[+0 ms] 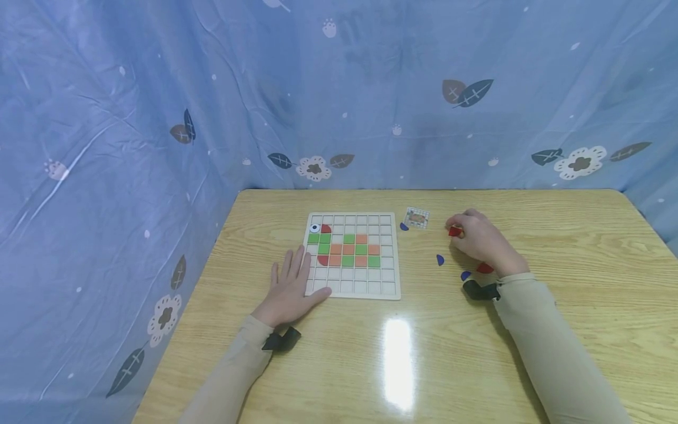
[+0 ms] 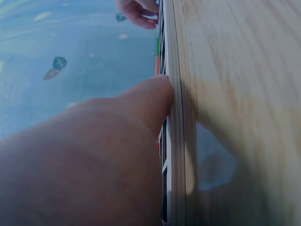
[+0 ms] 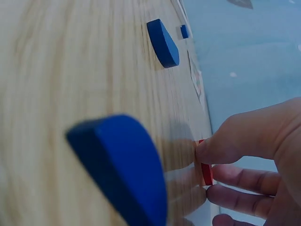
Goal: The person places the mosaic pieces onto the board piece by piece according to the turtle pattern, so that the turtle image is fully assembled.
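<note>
A white gridded board [image 1: 374, 287] lies on the table, holding green, orange and red tiles and a round eye tile [image 1: 315, 228]. My left hand [image 1: 288, 294] rests at its near left corner, fingers spread and straight; the thumb [image 2: 157, 94] touches the board's edge in the left wrist view. Off to the right of the board, my right hand [image 1: 479, 238] pinches a red tile [image 3: 207, 173] between thumb and fingers, low over the table. Another red tile [image 1: 484, 268] lies under the right wrist. Blue half-round tiles [image 1: 440, 259] are scattered between the board and that hand.
A small picture card [image 1: 417, 218] with a printed grid lies just beyond the board's right side, a blue tile [image 1: 404, 227] at its corner. Blue patterned cloth [image 1: 371, 118] hangs behind the wooden table [image 1: 339, 353] and along its left. Black straps circle both wrists.
</note>
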The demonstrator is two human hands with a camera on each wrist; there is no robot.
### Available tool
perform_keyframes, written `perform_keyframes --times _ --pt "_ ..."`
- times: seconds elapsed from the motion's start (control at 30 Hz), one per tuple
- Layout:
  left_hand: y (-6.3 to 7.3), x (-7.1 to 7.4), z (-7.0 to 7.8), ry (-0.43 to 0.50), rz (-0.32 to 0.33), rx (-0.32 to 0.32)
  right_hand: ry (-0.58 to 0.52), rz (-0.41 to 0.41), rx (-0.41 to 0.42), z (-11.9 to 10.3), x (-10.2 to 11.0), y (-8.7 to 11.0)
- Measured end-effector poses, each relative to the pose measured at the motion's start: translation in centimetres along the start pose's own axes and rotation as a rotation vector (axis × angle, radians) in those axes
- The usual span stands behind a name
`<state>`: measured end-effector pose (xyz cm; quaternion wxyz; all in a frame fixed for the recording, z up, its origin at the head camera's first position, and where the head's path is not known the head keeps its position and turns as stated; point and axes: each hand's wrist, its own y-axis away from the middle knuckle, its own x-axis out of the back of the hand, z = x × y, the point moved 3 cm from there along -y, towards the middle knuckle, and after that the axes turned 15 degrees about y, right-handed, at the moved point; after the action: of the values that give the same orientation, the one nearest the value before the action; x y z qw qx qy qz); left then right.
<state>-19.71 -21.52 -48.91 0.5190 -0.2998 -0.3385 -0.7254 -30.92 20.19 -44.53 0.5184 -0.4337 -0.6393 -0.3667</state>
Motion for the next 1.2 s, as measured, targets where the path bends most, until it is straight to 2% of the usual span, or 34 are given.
perform_keyframes --times 0.33,0.5,0.77,1.03,1.2 --pt "0.1 0.0 0.0 0.003 0.001 0.002 -0.011 0.028 0.018 -0.1 -0.3 -0.2" --pt "0.1 0.0 0.0 0.003 0.006 -0.002 -0.021 0.013 0.022 -0.4 -0.4 -0.2" --pt "0.0 -0.2 -0.3 0.029 0.045 -0.034 -0.030 0.001 0.061 -1.3 -0.6 -0.4" --pt "0.1 0.1 0.0 0.012 0.012 -0.007 -0.011 0.004 0.115 -2.2 -0.8 -0.3" --pt "0.1 0.0 0.1 0.013 0.018 -0.011 0.007 0.023 0.120 -2.3 -0.8 -0.2"
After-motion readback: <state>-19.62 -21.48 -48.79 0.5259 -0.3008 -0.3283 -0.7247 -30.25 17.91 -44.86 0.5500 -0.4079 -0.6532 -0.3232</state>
